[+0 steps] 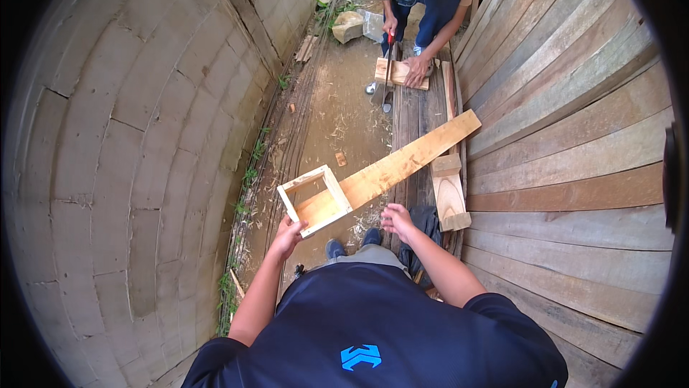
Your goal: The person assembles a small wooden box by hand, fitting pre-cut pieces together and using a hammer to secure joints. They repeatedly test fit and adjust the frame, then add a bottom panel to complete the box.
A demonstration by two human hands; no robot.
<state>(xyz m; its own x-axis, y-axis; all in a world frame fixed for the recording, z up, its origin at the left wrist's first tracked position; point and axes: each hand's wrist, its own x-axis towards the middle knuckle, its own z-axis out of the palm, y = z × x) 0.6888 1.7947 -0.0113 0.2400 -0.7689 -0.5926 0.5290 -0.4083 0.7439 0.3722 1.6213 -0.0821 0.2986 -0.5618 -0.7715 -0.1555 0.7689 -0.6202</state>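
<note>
At its near left corner, a small square frame (341, 193) of light wood strips is held by my left hand (287, 236), with the fingers closed round it. The frame surrounds the near end of a long flat plank (409, 161), which slants up to the right over dark timbers. Whether the frame is fixed to the plank I cannot tell. My right hand (397, 221) hovers just below the plank, apart from it, with its fingers loosely bent and nothing visible in them.
Ahead, another person (430, 22) saws a short board (405, 73) with a handsaw (387, 76). A wooden piece with end blocks (449, 194) lies on the timbers (413, 119) at right. A block wall (136, 158) stands left, stacked planks (567, 187) right; shavings litter the ground.
</note>
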